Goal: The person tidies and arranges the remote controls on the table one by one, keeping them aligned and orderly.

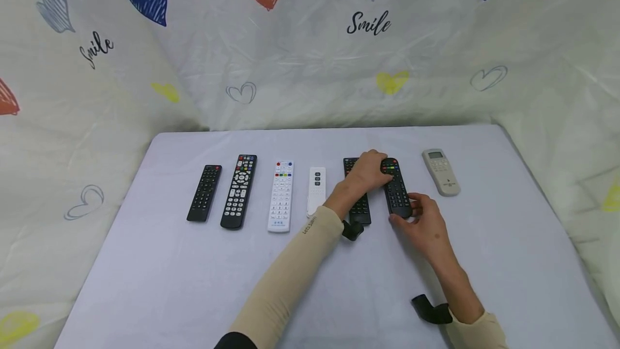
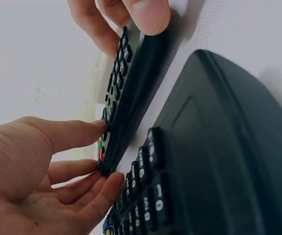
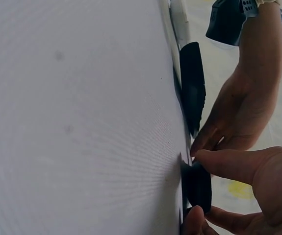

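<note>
A black remote control (image 1: 396, 192) with rounded ends lies right of centre on the table, held by both hands. My left hand (image 1: 368, 172) pinches its far end, the thumb on the button face and the fingers about the end, as the left wrist view shows. At its near end, my right hand (image 1: 430, 230) grips the corners between thumb and fingers. The right wrist view has this remote (image 3: 199, 188) edge-on between thumb and fingers. Beneath my left wrist lies another black remote (image 1: 359, 209), partly covered by the hand.
Left of the hands, a small white remote (image 1: 317, 187), a larger white remote (image 1: 281, 198) and two black remotes (image 1: 239, 193) lie in a row. A beige air-conditioner remote (image 1: 441, 172) lies to the right. A heart-printed curtain (image 1: 310, 53) hangs behind the white table (image 1: 169, 284).
</note>
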### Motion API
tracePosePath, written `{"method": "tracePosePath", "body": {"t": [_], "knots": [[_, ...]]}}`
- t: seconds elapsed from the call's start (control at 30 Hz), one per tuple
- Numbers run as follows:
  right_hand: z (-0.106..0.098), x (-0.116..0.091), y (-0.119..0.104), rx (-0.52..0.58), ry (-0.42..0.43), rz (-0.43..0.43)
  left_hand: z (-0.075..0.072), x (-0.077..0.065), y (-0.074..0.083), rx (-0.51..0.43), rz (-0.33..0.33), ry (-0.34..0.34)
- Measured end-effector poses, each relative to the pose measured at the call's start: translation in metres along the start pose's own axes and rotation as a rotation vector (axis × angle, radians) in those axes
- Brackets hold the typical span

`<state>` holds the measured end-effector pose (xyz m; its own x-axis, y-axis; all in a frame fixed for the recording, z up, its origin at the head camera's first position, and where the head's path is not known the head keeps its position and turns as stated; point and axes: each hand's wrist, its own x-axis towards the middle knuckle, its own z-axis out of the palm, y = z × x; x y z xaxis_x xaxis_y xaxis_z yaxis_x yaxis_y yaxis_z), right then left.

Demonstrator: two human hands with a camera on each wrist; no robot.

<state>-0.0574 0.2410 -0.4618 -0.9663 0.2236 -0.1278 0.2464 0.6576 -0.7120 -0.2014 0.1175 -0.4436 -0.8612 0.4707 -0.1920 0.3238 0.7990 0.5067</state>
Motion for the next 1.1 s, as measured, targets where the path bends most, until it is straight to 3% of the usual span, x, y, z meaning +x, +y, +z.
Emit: {"method": "tracePosePath", "body": {"t": [0.3, 0.67, 0.83, 1.1], "knots": [[-0.001, -0.002, -0.002, -0.004, -0.028, 0.019, 0.003, 0.002, 0.000, 0.005, -0.013, 0.002], [-0.004, 0.000, -0.001, -0.008, -0.002, 0.029, 0.003, 0.004, -0.001, -0.029, -0.033, 0.003], [-0.012, 0.003, 0.004, 0.023, 0.040, 0.033, 0.005, 0.005, 0.004, -0.062, -0.039, 0.054], [-0.030, 0.008, 0.017, 0.036, 0.117, 0.048, 0.016, 0.010, 0.014, -0.126, 0.042, 0.180]]}}
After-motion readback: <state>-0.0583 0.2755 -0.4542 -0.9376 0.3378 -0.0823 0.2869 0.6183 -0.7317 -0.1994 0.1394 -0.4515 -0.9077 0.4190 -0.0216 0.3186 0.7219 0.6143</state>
